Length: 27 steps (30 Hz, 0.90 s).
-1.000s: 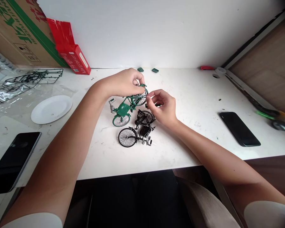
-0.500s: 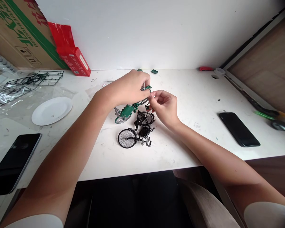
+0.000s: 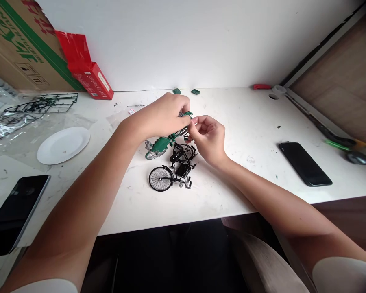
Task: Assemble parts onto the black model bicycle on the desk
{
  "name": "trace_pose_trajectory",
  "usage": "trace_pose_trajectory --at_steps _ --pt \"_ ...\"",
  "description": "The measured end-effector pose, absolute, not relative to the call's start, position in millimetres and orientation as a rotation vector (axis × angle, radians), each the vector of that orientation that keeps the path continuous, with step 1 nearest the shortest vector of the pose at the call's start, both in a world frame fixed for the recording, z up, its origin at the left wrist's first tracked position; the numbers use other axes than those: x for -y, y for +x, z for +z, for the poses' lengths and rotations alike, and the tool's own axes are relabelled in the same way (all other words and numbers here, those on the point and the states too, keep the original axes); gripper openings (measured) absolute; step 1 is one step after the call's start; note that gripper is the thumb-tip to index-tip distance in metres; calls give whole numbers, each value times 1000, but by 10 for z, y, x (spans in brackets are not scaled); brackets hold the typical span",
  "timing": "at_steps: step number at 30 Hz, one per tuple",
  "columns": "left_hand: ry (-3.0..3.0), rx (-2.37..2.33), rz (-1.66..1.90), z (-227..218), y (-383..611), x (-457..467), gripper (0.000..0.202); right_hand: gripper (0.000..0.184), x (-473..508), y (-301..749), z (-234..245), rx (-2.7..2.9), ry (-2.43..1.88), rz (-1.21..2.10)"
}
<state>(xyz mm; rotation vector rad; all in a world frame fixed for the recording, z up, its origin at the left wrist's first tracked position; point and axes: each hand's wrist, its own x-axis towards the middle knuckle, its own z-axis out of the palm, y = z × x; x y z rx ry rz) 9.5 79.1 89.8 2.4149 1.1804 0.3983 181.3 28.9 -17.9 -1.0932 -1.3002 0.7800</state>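
Green model bicycle [image 3: 160, 144] mid desk [image 3: 134, 203], wheels and handlebar on; left hand [image 3: 167, 114] clamped on far end. Right hand [image 3: 210, 136] there too, grip hidden, cannot tell. Black bicycle [image 3: 182, 169] nearer, seemingly complete; green pieces [image 3: 195, 92] far, unattached.

A: What sort of place, then? Looks like a hobby desk, home or workroom, can't tell!
B: White worktop [image 3: 134, 211], white wall [image 3: 186, 49] at its back edge, carton [image 3: 33, 44] by the back left corner!
A: Plastic parts frames [image 3: 39, 105] over on the left; around the middle, green model bicycle [image 3: 161, 144], black model bicycle [image 3: 181, 169]!
B: And a phone [image 3: 16, 209] near the front edge, left!
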Motion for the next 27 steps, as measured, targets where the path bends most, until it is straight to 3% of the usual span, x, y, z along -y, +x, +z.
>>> trace_pose_trajectory --at_steps 27 --pt "2394 -1149 392 976 49 -790 12 35 -324 1898 -219 1456 -1108 522"
